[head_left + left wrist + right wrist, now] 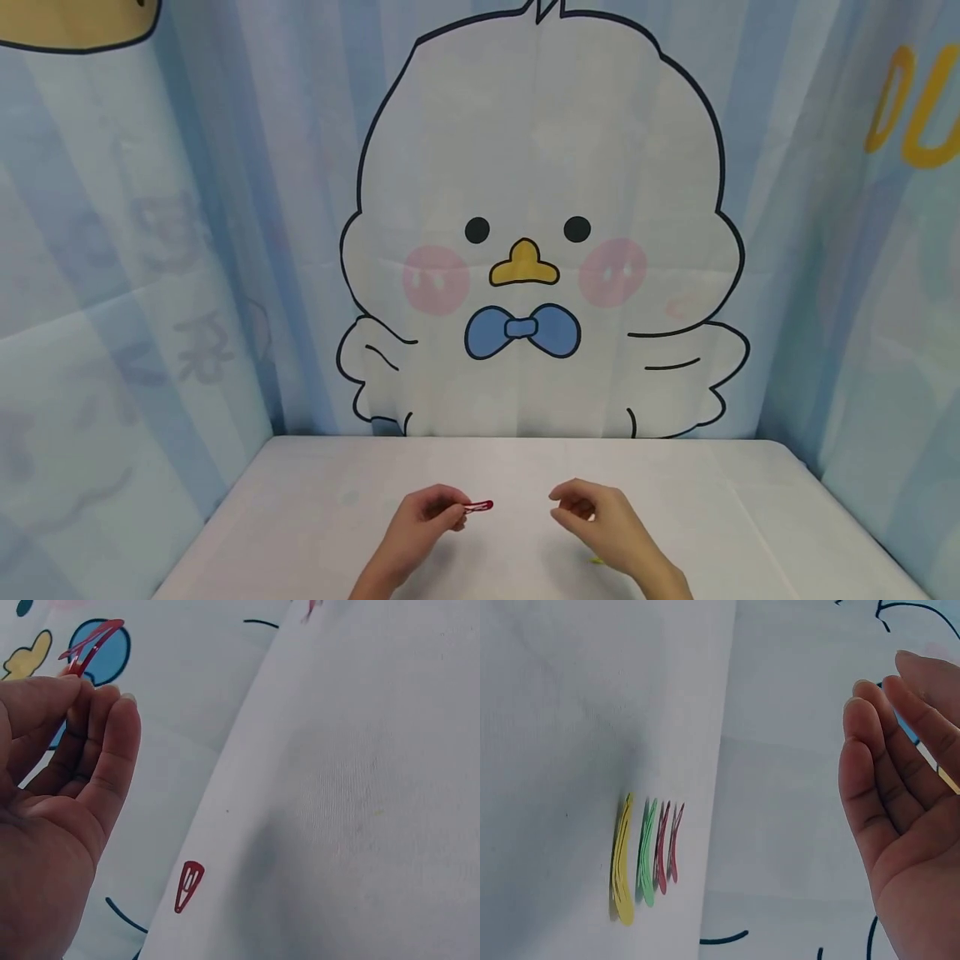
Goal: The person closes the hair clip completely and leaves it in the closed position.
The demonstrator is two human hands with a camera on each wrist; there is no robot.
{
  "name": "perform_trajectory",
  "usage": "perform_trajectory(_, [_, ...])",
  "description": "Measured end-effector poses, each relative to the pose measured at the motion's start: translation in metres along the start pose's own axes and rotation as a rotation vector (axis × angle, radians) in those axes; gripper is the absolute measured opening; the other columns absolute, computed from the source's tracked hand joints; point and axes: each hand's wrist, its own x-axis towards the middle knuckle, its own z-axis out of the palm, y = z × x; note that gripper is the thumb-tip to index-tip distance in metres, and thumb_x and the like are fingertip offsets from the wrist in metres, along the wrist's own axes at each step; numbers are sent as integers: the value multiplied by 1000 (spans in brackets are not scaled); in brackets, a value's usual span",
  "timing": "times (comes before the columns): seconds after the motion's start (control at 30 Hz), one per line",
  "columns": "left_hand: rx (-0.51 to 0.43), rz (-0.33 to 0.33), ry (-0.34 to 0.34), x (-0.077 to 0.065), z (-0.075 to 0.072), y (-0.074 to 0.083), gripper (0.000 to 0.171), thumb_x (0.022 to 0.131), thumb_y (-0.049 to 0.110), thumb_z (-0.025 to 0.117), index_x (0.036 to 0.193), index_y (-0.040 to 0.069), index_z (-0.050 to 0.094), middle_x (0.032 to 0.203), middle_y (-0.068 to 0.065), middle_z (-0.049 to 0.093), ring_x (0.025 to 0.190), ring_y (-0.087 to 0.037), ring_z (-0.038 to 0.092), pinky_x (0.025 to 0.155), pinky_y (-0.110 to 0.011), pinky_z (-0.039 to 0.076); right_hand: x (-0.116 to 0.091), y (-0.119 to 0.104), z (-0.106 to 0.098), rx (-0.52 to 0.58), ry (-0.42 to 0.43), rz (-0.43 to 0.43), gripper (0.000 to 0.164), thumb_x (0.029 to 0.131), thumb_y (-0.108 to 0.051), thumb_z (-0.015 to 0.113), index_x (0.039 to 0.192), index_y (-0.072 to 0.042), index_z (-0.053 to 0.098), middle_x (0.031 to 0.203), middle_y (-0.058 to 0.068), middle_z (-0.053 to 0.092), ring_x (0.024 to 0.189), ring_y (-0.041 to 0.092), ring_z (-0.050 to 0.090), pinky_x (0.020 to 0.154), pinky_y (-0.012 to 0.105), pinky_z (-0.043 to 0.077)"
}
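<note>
My left hand (426, 527) pinches a red snap hair clip (478, 506) between thumb and forefinger, above the table. The left wrist view shows this clip (96, 643) with its two arms spread apart. My right hand (609, 521) is raised to the right of it, fingers loosely bent and holding nothing, with a gap between the two hands. Below, the right wrist view has a yellow hair clip (622, 862), a green hair clip (647, 855) and two dark red hair clips (662, 851) side by side on the table.
Another red hair clip (189, 886) lies flat by the table's edge in the left wrist view. The white table (712, 508) ends at a curtain (525, 392) with a duck print, and more curtain hangs at both sides.
</note>
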Motion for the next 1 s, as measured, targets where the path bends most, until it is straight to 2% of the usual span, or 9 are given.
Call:
perform_trajectory(0.23, [-15, 4, -1, -2, 9, 3, 14, 97, 5, 64, 107, -3, 70, 94, -14, 68, 83, -20, 65, 79, -29, 56, 0, -10, 11, 35, 16, 18, 13, 89, -15, 77, 100, -10, 72, 83, -8, 65, 72, 6, 59, 67, 27, 52])
perform_trajectory(0.5, [-21, 3, 0, -5, 25, 6, 18, 97, 6, 66, 109, -6, 70, 93, -10, 69, 83, -21, 66, 78, -28, 56, 0, -14, 20, 103, 5, 39, 17, 90, -19, 77, 104, -10, 72, 85, -7, 66, 74, 8, 61, 70, 28, 53])
perform_trajectory(0.8, [-79, 9, -28, -7, 34, 9, 20, 96, 5, 67, 110, -10, 67, 92, -8, 70, 80, -19, 65, 76, -26, 55, -1, -16, 36, 160, -6, -37, 16, 93, -22, 75, 104, -12, 69, 87, -8, 68, 76, 8, 63, 71, 29, 54])
perform_trajectory(1.0, [-122, -10, -11, -7, 40, 7, 18, 94, 4, 68, 107, -9, 68, 91, -7, 70, 78, -17, 65, 75, -27, 55, -1, -20, 40, 195, 2, -27, 9, 92, -17, 76, 96, -11, 70, 86, -7, 69, 73, 8, 62, 67, 27, 52])
